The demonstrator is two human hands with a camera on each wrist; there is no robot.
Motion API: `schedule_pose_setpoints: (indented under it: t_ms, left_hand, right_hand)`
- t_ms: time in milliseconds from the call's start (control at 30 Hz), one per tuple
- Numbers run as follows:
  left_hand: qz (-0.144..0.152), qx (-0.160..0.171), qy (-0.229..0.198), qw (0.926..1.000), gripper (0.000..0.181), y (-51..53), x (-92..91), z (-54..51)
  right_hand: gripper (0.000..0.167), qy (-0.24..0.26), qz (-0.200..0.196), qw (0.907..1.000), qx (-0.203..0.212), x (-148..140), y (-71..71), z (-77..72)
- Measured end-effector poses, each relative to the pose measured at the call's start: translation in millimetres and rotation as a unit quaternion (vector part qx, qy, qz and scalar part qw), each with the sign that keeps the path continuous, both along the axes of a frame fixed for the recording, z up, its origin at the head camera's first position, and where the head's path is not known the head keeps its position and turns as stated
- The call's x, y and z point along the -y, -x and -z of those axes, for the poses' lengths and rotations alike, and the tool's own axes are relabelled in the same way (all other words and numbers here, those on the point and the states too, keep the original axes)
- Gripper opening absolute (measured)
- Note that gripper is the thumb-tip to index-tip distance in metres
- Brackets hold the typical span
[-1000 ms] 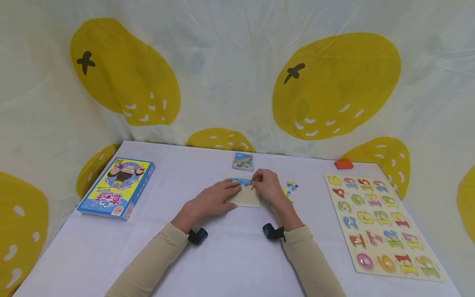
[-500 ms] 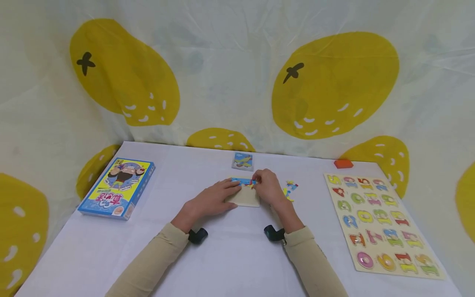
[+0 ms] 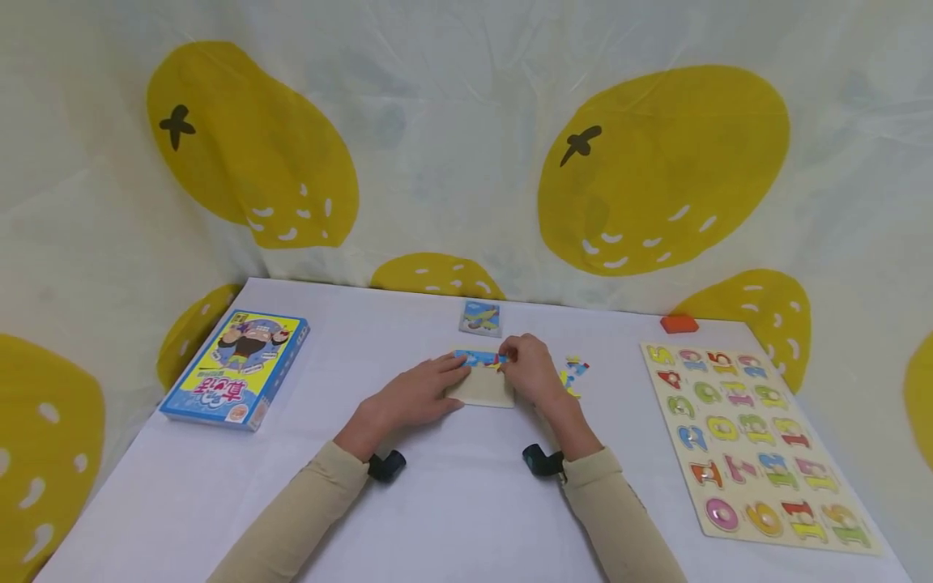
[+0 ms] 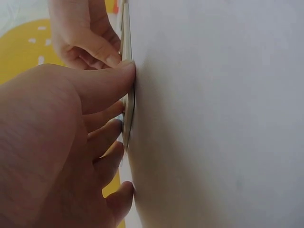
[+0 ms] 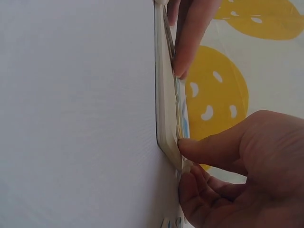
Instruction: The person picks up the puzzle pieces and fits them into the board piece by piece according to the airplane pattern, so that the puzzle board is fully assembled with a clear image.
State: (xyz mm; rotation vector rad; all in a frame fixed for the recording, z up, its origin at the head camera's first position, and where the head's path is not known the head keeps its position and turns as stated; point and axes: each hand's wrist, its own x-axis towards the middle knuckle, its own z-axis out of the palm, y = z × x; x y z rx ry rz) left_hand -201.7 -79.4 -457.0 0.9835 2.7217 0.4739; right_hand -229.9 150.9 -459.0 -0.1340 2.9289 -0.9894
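A small pale wooden puzzle board (image 3: 487, 390) lies on the white table between both hands. Blue, red and yellow puzzle pieces (image 3: 478, 358) line its far edge. My left hand (image 3: 417, 392) rests flat over the board's left side, fingers extended; in the left wrist view its thumb (image 4: 111, 83) touches the near edge. At the far right corner, my right hand (image 3: 532, 371) pinches a puzzle piece at the end of the row, its fingers curled. The right wrist view shows the thumb (image 5: 204, 149) against the piece, most of which the fingers hide. Loose puzzle pieces (image 3: 574, 372) lie right of that hand.
A small picture card (image 3: 481, 318) with a yellow airplane lies behind the board. On the left is a blue and yellow box (image 3: 236, 368). At the right lie a wooden number board (image 3: 754, 437) and an orange block (image 3: 679, 325). A patterned curtain backs the table.
The red and yellow piece under my right fingers has shifted slightly and now sits more in line with the blue row. My left hand stays in place. The head view has moved a little.
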Motion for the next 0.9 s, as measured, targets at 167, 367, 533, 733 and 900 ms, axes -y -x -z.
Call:
schedule_pose_setpoints:
  t_ms: [167, 367, 533, 733, 900]
  left_hand:
    - [-0.026, -0.008, 0.02, 0.9994, 0.07, 0.4, 0.6, 0.9]
    - [-0.025, -0.017, 0.036, 0.9989, 0.068, 1.9, 3.2, 1.0]
    - [-0.025, -0.016, 0.027, 0.9992, 0.068, 2.0, 4.7, -0.4]
    - [-0.025, -0.019, 0.02, 0.9993, 0.067, 4.5, 6.6, 3.7]
    - [-0.023, -0.016, 0.017, 0.9995, 0.067, 5.5, 6.9, 5.1]
  right_hand:
    - [0.019, 0.018, -0.006, 0.9998, -0.006, -4.2, 2.3, 2.2]
    - [0.021, 0.031, -0.013, 0.9994, -0.005, -5.9, 2.9, 2.3]
    - [0.019, 0.038, -0.026, 0.9989, 0.006, -9.0, 3.0, -2.8]
    - [0.021, 0.073, -0.051, 0.9959, 0.014, -23.7, 2.8, -11.5]
    - [0.023, 0.078, -0.036, 0.9963, -0.002, -37.9, 4.3, -15.4]
